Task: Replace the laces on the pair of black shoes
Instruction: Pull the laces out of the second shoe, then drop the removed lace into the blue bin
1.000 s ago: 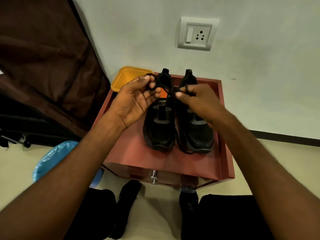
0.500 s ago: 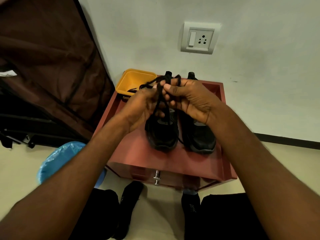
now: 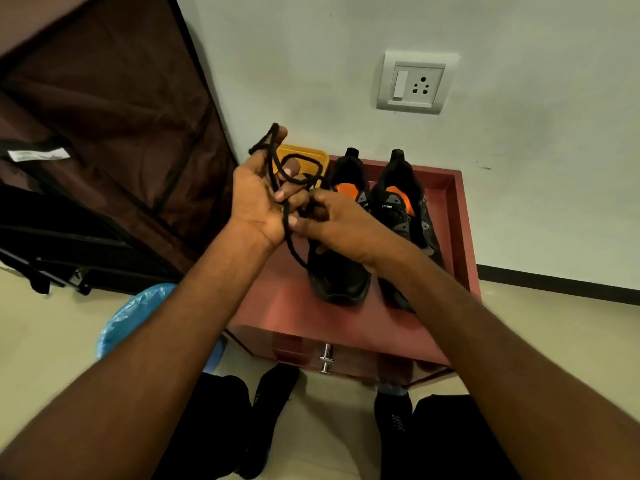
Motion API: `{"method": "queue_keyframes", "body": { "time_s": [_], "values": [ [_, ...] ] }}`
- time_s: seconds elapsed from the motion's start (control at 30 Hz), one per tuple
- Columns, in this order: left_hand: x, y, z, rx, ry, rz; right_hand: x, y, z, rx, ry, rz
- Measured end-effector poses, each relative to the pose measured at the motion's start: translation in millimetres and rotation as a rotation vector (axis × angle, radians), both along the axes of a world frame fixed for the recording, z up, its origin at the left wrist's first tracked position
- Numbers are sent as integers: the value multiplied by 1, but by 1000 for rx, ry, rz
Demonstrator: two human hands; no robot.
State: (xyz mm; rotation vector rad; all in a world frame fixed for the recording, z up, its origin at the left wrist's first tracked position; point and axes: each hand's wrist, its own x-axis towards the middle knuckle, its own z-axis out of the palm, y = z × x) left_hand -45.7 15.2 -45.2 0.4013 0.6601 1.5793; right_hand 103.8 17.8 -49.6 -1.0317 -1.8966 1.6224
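Note:
Two black shoes with orange insides stand side by side on a red cabinet top (image 3: 291, 306), toes toward me: the left shoe (image 3: 341, 271) and the right shoe (image 3: 405, 209). A black lace (image 3: 273, 157) is looped around the raised fingers of my left hand (image 3: 258, 206), up and left of the shoes. My right hand (image 3: 337, 225) pinches the lace just beside the left palm, above the left shoe. A strand hangs down from my hands toward that shoe.
A yellow tub (image 3: 306, 157) sits behind my left hand at the cabinet's back left corner. A brown fabric wardrobe (image 3: 104, 133) stands to the left, a blue plastic bag (image 3: 135, 317) lies on the floor. A wall socket (image 3: 414, 83) is above. My socked feet (image 3: 273, 403) are below the drawer knob (image 3: 326, 358).
Both hands have moved left and up, away from over the shoes. The lace now wraps around my left fingers, and more of both shoes shows.

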Motion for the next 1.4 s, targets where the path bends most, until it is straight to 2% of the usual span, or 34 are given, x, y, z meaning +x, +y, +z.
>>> {"method": "queue_keyframes", "body": {
  "time_s": [0.1, 0.27, 0.3, 0.37, 0.4, 0.43, 0.53, 0.6, 0.63, 0.67, 0.73, 0.83, 0.93, 1.07, 1.17, 1.27, 1.33, 1.4],
  "values": [
    [-14, -1, 3, -5, 64, 7, -4, -1, 1, -110, -28, 29],
    [-26, 0, 10, -237, 592, 158, 5, 6, 9, -202, -68, 122],
    [-29, 1, 6, -258, 750, 224, 6, 7, 11, -210, -64, 139],
    [-37, 0, -5, -211, 1215, 357, 4, 7, 16, -193, -74, 138],
    [-41, 0, -9, -167, 1413, 367, 1, 7, 19, -174, -76, 110],
    [-43, -2, -11, -125, 1518, 325, -1, 8, 20, -140, -78, 66],
    [-44, -12, -12, -30, 1455, 121, -9, 14, 16, 92, -122, -59],
    [-44, -20, -7, -33, 1285, 81, -18, 16, 6, 302, -249, -72],
    [-43, -23, -3, -48, 1178, 88, -24, 15, 3, 309, -276, -53],
    [-44, -27, 1, -70, 1090, 114, -30, 12, 0, 236, -240, -23],
    [-53, -33, 10, -114, 971, 182, -44, 7, 0, 22, -51, 22],
    [-71, -42, 20, -146, 854, 211, -64, 3, 6, -77, 91, 24],
    [-86, -58, 27, -134, 989, 187, -83, 0, 1, 48, 21, -25],
    [-108, -86, 28, -86, 1390, 137, -107, -14, -1, 349, -162, -33],
    [-130, -111, 29, -140, 1556, 198, -122, -32, 9, 493, -142, -41],
    [-154, -142, 24, -237, 1613, 295, -150, -48, 8, 347, -41, -1],
    [-171, -160, 17, -303, 1599, 329, -176, -58, -2, 181, 35, 29],
    [-193, -177, 3, -406, 1561, 325, -206, -69, -14, 99, 35, 92]
  ]
}}
